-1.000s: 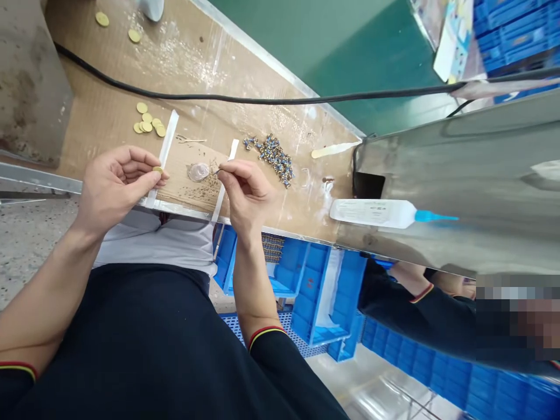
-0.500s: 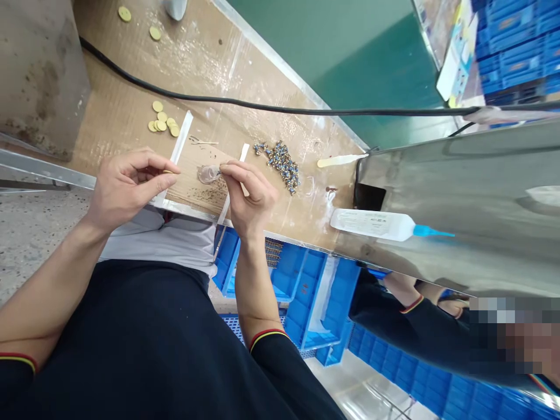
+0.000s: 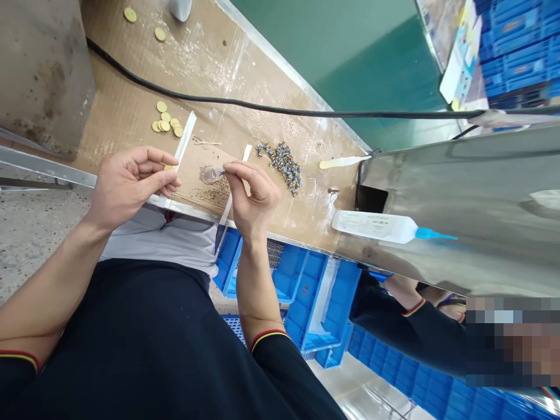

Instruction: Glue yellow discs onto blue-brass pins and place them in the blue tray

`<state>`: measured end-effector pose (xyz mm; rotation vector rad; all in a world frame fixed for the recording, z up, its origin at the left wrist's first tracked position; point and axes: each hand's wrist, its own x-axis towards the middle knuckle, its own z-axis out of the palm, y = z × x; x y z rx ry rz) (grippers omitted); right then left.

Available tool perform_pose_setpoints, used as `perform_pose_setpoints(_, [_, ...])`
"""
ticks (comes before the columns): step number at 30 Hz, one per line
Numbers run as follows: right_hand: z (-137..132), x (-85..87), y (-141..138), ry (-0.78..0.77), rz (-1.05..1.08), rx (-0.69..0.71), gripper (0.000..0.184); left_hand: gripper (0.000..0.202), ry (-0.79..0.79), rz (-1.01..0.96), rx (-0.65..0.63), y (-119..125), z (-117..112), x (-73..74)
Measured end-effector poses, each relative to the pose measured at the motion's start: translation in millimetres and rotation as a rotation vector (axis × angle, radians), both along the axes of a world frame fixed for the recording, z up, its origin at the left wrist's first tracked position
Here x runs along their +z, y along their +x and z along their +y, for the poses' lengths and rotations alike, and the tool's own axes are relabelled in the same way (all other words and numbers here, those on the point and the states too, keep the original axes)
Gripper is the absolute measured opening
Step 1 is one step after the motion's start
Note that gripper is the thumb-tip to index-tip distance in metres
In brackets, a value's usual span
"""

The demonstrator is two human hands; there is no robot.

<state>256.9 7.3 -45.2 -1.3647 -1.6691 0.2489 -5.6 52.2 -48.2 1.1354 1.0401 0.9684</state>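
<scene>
My left hand (image 3: 135, 178) pinches a small yellow disc (image 3: 169, 168) between thumb and fingers, over the front edge of the bench. To its right, my right hand (image 3: 254, 189) is closed in a pinch on a tiny part with a dark blue end (image 3: 223, 172), mostly hidden by the fingertips. That part is at the rim of a small clear plastic dish (image 3: 210, 174) on the cardboard; whether they touch I cannot tell. Several yellow discs (image 3: 165, 125) lie beyond my left hand. A pile of small blue-and-brass parts (image 3: 285, 166) lies right of my right hand.
A black cable (image 3: 245, 105) crosses the cardboard-covered bench (image 3: 205, 64). On the right are a white bottle with a blue nozzle (image 3: 376, 226) and a pale stick (image 3: 343, 162). Blue bins (image 3: 291, 274) stand below the front edge. Another person's sleeve (image 3: 394, 309) shows at right.
The yellow disc in my left hand has turned from edge-on to showing its face, and the fingers have shifted round it. My right hand stays by the clear dish. The view has shifted slightly.
</scene>
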Motion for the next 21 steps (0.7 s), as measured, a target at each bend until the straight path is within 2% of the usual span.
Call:
perform_pose_setpoints(5, [1.0, -0.1, -0.1, -0.021, 0.006, -0.013, 0.018, 0.032, -0.007, 0.089, -0.003, 0.4, -0.4, 2.5])
perform_pose_setpoints(14, [2.9, 3.4, -1.6, 0.062, -0.108, -0.083, 0.021, 0.032, 0.016, 0.055, -0.034, -0.2, -1.9, 5.4])
perform_pose_setpoints(21, [2.3, -0.1, -2.8, 0.084, -0.08, -0.048, 0.019, 0.035, 0.016, 0.085, -0.056, -0.2, -1.7, 5.6])
